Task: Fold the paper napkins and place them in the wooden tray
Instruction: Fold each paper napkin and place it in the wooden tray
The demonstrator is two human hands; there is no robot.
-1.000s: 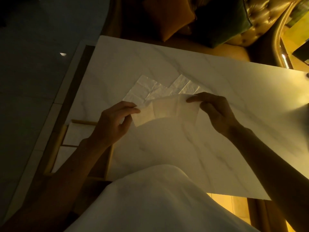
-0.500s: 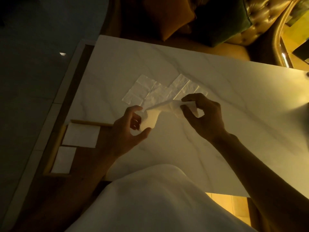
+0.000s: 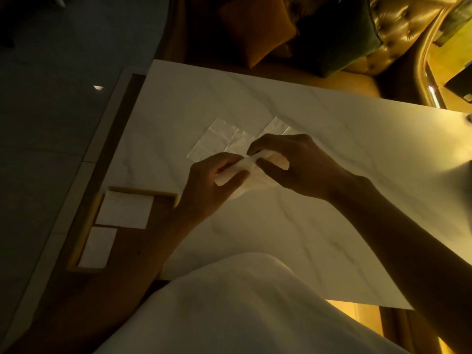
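Both hands [image 3: 217, 177] [image 3: 293, 162] pinching a half-folded napkin [image 3: 245, 166], two done in tray [image 3: 86, 227] left of it, more flat ones [image 3: 222, 139] just behind.

Two folded napkins [image 3: 124, 212] lie in the tray [image 3: 86, 231], left of the table [image 3: 332, 154].
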